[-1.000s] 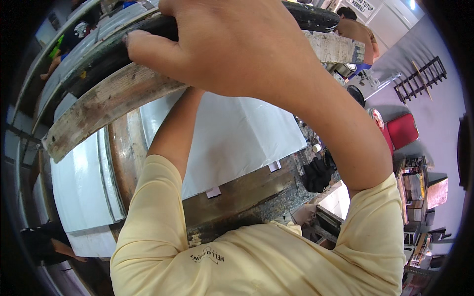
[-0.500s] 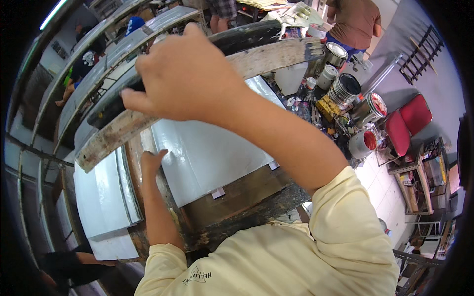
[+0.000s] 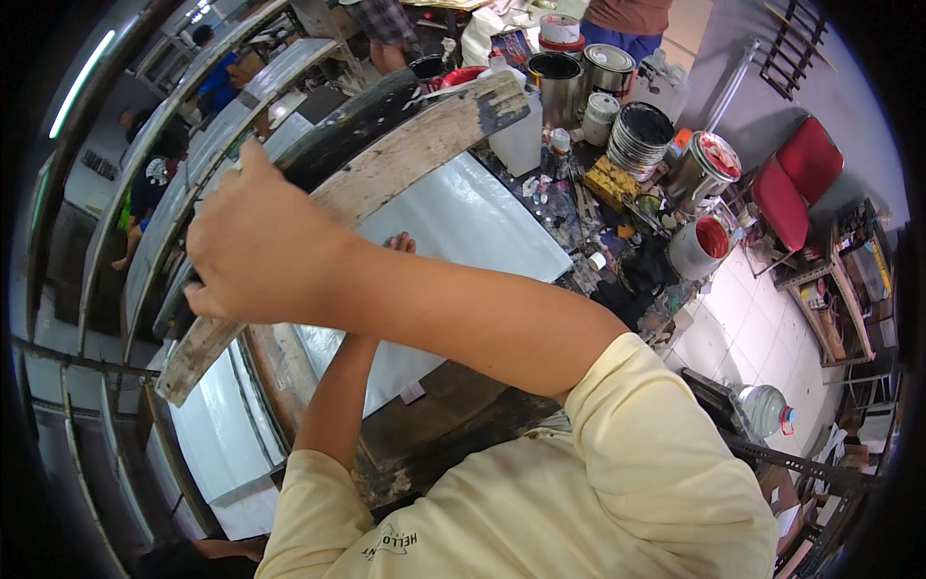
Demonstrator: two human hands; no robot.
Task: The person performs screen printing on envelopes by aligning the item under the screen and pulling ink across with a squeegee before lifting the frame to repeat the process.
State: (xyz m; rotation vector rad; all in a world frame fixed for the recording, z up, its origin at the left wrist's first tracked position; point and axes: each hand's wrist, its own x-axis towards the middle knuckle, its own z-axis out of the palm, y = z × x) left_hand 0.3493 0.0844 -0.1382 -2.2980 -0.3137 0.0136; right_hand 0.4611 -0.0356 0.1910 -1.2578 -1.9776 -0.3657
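A long, worn wooden frame [image 3: 415, 154], paint-stained and with a dark bar along its far side, is held up at a slant above the table. My right hand [image 3: 260, 241] is closed around its left part, thumb on the near side. Under it lies a glossy white sheet [image 3: 473, 222] on a brown board. The fingers of my left hand [image 3: 401, 243] rest stretched out on this sheet; my right forearm hides the rest of that hand. To the left, a stack of white sheets [image 3: 222, 425] lies beside a wooden strip.
Paint cans [image 3: 641, 135], a red-filled tub [image 3: 699, 246] and a yellow block [image 3: 611, 180] crowd the stained table at right. Metal racks [image 3: 106, 289] stand at left. A red chair [image 3: 796, 183] and a large water bottle [image 3: 767, 410] are on the right. Other people stand or sit farther off.
My left hand has moved from the sheet's left edge onto its middle, passing under my right forearm. My right hand still grips the raised frame, now lower and farther left in view.
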